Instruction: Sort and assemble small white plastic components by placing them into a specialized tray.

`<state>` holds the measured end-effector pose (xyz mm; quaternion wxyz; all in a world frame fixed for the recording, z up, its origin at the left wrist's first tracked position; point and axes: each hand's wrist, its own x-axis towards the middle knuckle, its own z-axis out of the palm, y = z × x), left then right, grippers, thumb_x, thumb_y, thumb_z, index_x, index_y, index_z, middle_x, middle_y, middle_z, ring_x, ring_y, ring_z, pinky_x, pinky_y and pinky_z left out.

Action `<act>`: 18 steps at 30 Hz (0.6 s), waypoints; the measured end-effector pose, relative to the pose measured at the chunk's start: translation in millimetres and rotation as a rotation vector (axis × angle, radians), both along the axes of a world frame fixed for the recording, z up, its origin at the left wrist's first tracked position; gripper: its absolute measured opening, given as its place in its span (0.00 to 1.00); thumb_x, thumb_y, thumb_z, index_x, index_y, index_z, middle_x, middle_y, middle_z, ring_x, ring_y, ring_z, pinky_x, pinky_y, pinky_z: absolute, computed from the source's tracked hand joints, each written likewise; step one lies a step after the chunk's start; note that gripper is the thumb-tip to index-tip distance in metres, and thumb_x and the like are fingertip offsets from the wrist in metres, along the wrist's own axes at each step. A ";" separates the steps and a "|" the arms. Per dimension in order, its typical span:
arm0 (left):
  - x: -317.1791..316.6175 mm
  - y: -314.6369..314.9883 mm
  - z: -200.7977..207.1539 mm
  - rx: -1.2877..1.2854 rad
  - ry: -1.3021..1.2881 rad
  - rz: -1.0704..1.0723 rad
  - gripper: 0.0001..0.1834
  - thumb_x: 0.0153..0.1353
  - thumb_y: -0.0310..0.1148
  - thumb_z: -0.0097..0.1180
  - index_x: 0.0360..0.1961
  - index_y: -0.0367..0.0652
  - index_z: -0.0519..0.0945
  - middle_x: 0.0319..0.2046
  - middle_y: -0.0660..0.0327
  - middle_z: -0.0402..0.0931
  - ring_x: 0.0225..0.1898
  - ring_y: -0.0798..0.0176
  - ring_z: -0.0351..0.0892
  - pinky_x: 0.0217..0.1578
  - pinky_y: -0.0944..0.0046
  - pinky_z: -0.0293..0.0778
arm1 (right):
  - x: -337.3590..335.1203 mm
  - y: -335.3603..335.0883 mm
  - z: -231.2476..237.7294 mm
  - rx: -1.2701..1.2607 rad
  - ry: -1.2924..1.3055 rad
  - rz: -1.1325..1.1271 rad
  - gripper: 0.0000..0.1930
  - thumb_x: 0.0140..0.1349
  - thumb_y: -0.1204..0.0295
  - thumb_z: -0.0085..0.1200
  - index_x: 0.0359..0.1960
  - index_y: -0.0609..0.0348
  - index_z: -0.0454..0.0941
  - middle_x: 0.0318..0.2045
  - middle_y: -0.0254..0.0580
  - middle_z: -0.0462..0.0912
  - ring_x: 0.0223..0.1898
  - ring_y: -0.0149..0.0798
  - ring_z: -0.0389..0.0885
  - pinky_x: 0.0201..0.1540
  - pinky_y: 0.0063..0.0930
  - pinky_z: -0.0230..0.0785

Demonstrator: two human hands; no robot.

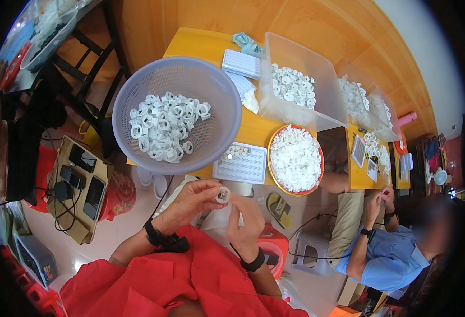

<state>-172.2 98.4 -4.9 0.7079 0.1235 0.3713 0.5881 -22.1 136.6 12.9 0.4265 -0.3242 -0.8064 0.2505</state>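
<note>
In front of my red shirt, my left hand (196, 196) pinches a small round white plastic part (223, 195) between thumb and fingertips. A darker, metallic-looking bit shows inside the part. My right hand (246, 221) is right beside it, fingers bent together at the part's right edge; whatever they grip is too small to make out. Just beyond my hands lies a white tray (251, 165) of small moulded pockets, with several small round pieces at its left. A purple-grey colander (227, 119) holds many white ring-shaped parts (163, 127).
A red-rimmed round tray (323, 161) heaped with small white pieces stands right on the yellow table (187, 45). Behind it is a clear bin (317, 119) of white parts. A cardboard box (79, 232) with phones sits left. At right, a person in blue (388, 259) works at another table.
</note>
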 end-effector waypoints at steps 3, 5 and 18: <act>1.0 0.0 -0.2 -0.008 -0.020 0.003 0.10 0.60 0.29 0.51 0.41 0.37 0.76 0.37 0.61 0.76 0.38 0.68 0.77 0.41 0.65 0.79 | 3.8 -0.9 -0.6 0.014 -0.008 -0.066 0.15 0.44 0.87 0.48 0.36 0.64 0.76 0.34 0.47 0.77 0.32 0.47 0.77 0.34 0.32 0.71; 1.7 -0.2 -0.6 0.008 -0.016 0.016 0.10 0.61 0.29 0.51 0.41 0.37 0.76 0.37 0.60 0.75 0.38 0.67 0.77 0.40 0.65 0.79 | 3.1 -3.7 0.2 -0.020 -0.097 -0.053 0.16 0.44 0.87 0.48 0.36 0.62 0.77 0.35 0.45 0.75 0.31 0.46 0.76 0.33 0.33 0.70; -8.4 -9.5 -1.7 -0.029 0.046 0.025 0.10 0.61 0.28 0.51 0.41 0.35 0.77 0.36 0.60 0.76 0.38 0.66 0.77 0.40 0.68 0.79 | -12.6 88.5 -13.4 -0.170 -0.025 -0.190 0.07 0.53 0.83 0.49 0.33 0.66 0.76 0.23 0.46 0.72 0.25 0.44 0.72 0.28 0.29 0.65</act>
